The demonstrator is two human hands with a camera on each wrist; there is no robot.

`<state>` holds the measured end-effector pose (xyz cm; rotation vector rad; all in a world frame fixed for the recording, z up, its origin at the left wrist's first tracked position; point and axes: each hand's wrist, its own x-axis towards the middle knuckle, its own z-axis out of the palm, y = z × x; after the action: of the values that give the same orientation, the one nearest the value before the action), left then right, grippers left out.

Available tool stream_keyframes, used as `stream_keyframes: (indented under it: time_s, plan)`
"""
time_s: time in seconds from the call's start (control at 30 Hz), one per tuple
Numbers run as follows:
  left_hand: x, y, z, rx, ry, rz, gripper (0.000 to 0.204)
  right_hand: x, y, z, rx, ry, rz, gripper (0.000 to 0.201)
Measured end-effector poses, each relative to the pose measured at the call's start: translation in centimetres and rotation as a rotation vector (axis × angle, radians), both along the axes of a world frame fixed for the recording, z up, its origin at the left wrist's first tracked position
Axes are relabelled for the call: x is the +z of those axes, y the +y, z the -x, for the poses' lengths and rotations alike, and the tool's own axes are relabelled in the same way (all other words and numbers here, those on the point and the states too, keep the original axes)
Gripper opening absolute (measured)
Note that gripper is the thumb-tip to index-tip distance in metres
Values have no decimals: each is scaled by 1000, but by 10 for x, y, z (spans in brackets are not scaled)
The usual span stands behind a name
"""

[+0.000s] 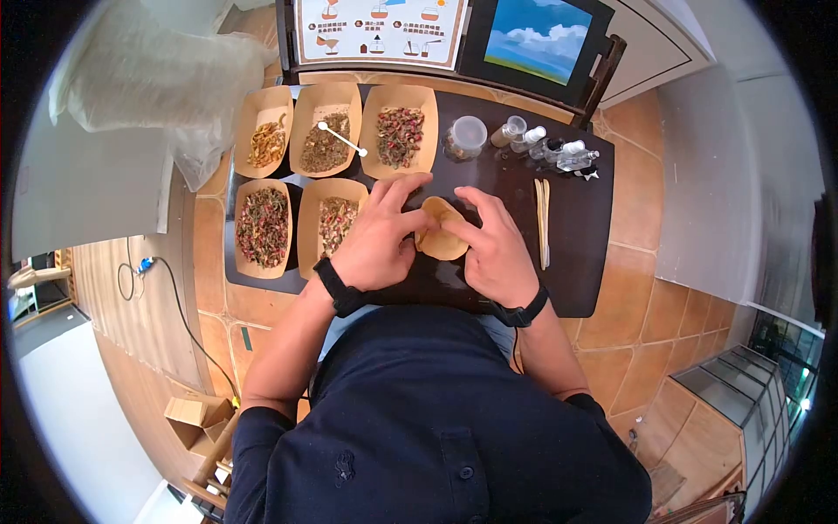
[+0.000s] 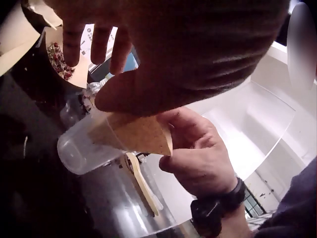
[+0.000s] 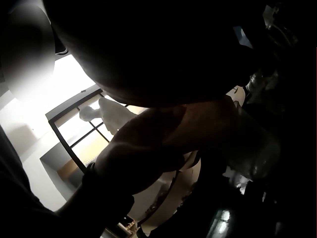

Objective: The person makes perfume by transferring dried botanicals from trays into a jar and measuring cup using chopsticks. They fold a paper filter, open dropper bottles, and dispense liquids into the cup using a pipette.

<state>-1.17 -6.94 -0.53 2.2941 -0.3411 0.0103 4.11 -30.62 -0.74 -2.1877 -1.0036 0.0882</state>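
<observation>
A brown paper filter cone [image 1: 443,234] sits in a clear plastic cup [image 2: 77,153] at the front middle of the dark table. My left hand [image 1: 375,236] pinches the filter's left rim, its other fingers spread toward the back. From the right, my right hand [image 1: 502,249] grips the opposite rim; in the left wrist view its thumb and finger press the paper edge. The filter's wide mouth faces up toward me, and its lower part shows through the cup wall. The right wrist view is very dark, with the cup [image 3: 255,148] only faintly visible.
Cardboard trays with dried flowers and herbs [image 1: 263,223] stand on the left; a white spoon [image 1: 343,139] lies across one. Behind the hands are a lidded jar [image 1: 466,137] and small bottles [image 1: 548,150]. Wooden sticks [image 1: 543,224] lie right. An instruction sheet [image 1: 377,31] stands at the back.
</observation>
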Motion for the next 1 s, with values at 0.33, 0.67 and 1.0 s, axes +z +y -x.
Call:
stream_keyframes:
  time_s: [0.33,0.67,1.0]
  plan:
    - [1,-5,-9,-105,-68,-294,36,2,8,-4,-1,-91,243,36]
    - [-4,-4,-10,-85,-70,-305,33,4,11,-3,15,-88,265,28]
    - [-6,-4,-10,-86,-79,-339,29,2,10,-3,28,-67,298,27]
